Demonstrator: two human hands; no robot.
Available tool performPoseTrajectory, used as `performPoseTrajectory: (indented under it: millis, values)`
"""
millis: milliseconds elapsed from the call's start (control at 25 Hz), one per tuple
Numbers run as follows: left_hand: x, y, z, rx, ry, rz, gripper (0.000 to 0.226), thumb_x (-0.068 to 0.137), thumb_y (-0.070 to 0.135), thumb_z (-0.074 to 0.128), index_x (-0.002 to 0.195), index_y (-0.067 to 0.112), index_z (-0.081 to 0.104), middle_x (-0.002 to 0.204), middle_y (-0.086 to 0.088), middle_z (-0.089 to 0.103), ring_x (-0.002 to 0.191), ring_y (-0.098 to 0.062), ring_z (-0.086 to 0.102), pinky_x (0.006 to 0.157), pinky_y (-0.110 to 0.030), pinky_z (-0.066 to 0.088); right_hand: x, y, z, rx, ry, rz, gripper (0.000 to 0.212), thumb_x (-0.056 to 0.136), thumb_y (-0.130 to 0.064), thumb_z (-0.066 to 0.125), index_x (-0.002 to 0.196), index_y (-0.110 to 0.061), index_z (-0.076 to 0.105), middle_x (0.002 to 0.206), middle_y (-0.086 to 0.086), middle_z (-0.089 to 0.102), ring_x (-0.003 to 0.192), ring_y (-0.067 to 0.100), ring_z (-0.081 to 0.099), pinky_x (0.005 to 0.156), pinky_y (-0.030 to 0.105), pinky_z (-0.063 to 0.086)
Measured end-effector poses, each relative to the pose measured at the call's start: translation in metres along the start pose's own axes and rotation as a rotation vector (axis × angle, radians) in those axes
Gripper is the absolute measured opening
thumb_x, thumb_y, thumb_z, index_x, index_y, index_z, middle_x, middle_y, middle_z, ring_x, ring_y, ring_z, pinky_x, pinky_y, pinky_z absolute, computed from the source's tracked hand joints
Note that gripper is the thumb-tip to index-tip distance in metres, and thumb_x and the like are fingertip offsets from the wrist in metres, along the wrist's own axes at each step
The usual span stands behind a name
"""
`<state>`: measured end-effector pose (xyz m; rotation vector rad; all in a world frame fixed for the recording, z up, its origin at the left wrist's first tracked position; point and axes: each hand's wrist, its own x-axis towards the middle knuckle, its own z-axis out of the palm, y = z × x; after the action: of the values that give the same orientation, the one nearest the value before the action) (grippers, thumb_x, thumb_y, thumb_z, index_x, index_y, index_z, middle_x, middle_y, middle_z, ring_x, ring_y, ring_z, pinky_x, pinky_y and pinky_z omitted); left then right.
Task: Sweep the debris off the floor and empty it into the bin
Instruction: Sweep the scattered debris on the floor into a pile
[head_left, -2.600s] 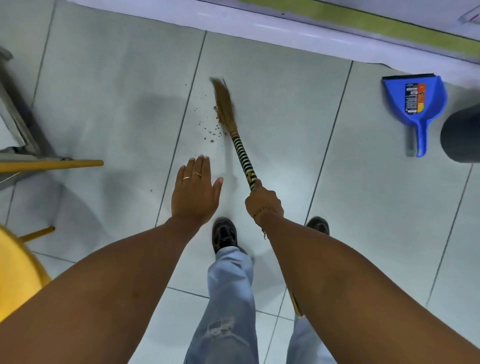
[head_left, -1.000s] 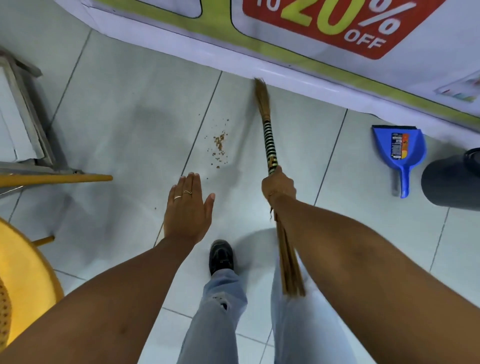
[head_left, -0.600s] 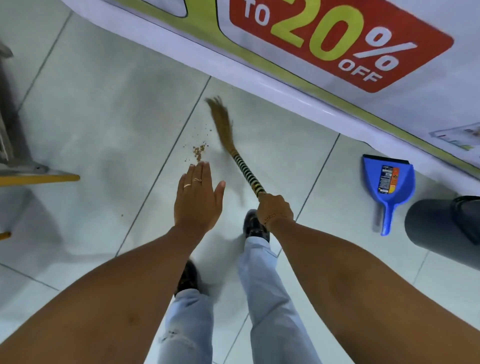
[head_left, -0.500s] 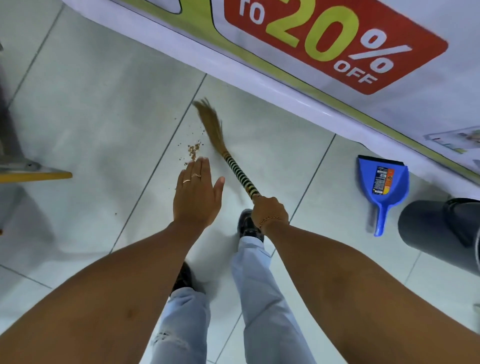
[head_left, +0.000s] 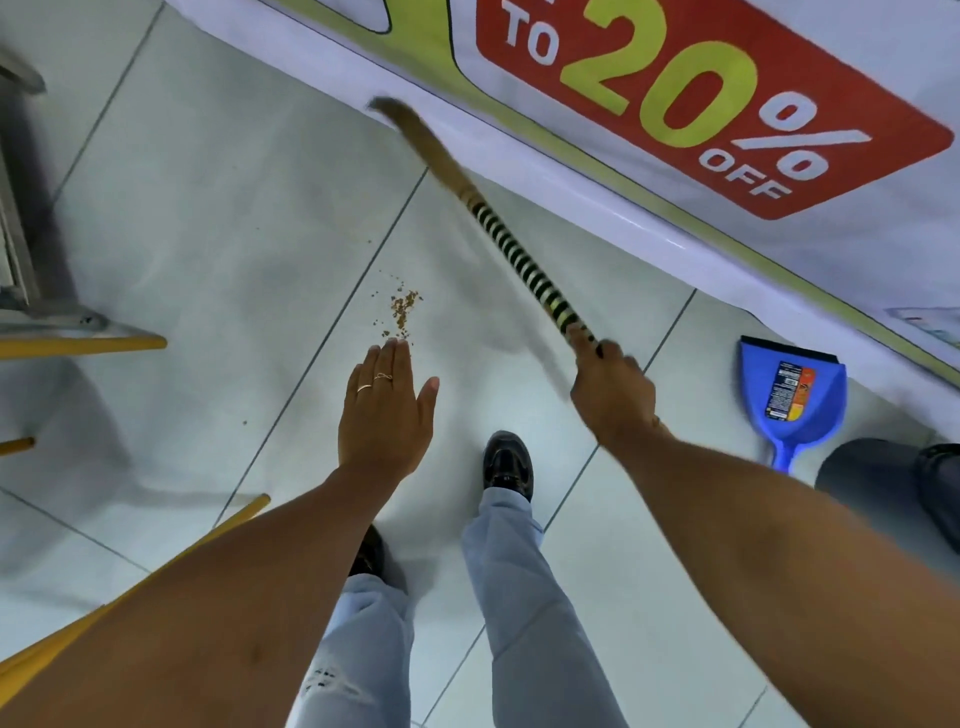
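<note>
Open floor (head_left: 218, 218) around debris (head_left: 402, 309)

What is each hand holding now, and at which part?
The right hand grips the broom at the near end of its striped handle. The left hand is open and holds nothing.

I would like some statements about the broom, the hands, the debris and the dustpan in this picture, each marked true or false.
1. The right hand grips the broom by its striped handle. True.
2. The left hand holds the dustpan. False: it is open and empty, and the dustpan lies on the floor at the right.
3. The debris lies on the floor just beyond the left hand's fingertips. True.
4. The debris is already inside the dustpan. False: it is on the tile, well apart from the dustpan.
5. The dustpan is red. False: it is blue.
</note>
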<state>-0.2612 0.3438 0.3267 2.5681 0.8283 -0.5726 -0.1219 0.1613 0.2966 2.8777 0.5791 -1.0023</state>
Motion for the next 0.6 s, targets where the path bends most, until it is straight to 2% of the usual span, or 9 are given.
performPoseTrajectory:
  millis: [80,160,280,400,600]
  values:
    - [0.011,-0.004,-0.004,0.008,-0.002,-0.018,0.057,0.096,0.033,0.036,0.140,-0.003,0.025,0.146,-0.024,0.036,0.139,-0.036,0.027,0.116,-0.044,0.023,0.047,-0.020,-0.019,0.050,-0.047,0.067,0.063,0.094,-0.010,0.042,0.150,-0.024,0.019,0.128,0.016,0.052,0.109,0.038,0.055,0.080,0.041,0.047]
    - [0.020,-0.007,-0.008,0.013,0.008,-0.030,0.057,0.096,0.032,0.036,0.140,-0.003,0.025,0.146,-0.024,0.035,0.139,-0.036,0.027,0.116,-0.044,0.022,0.079,-0.043,-0.033,0.088,-0.098,0.125,0.050,0.096,-0.012,0.040,0.145,-0.014,0.032,0.131,0.017,0.052,0.118,0.036,0.052,0.092,0.041,0.047]
    - [0.032,-0.011,-0.012,0.008,0.018,-0.059,0.057,0.097,0.033,0.036,0.140,-0.002,0.024,0.147,-0.024,0.034,0.139,-0.036,0.026,0.116,-0.043,0.021,0.093,-0.063,-0.035,0.007,-0.147,0.077,0.039,0.095,-0.012,0.045,0.134,-0.008,0.046,0.130,0.016,0.053,0.119,0.034,0.053,0.092,0.040,0.048]
    - [0.034,-0.013,-0.012,0.022,0.019,-0.069,0.057,0.097,0.033,0.036,0.140,-0.003,0.025,0.146,-0.025,0.035,0.139,-0.037,0.027,0.116,-0.043,0.022,0.082,-0.055,-0.025,-0.126,-0.189,0.003,0.045,0.093,-0.009,0.049,0.138,-0.012,0.043,0.126,0.014,0.055,0.116,0.034,0.055,0.089,0.040,0.048]
    - [0.020,-0.007,-0.009,0.035,0.006,-0.042,0.056,0.097,0.033,0.035,0.140,-0.002,0.026,0.145,-0.025,0.037,0.138,-0.036,0.027,0.116,-0.045,0.023,0.053,-0.014,-0.008,-0.349,-0.262,-0.117,0.058,0.092,-0.008,0.050,0.146,-0.016,0.029,0.129,0.014,0.054,0.117,0.035,0.052,0.088,0.041,0.048]
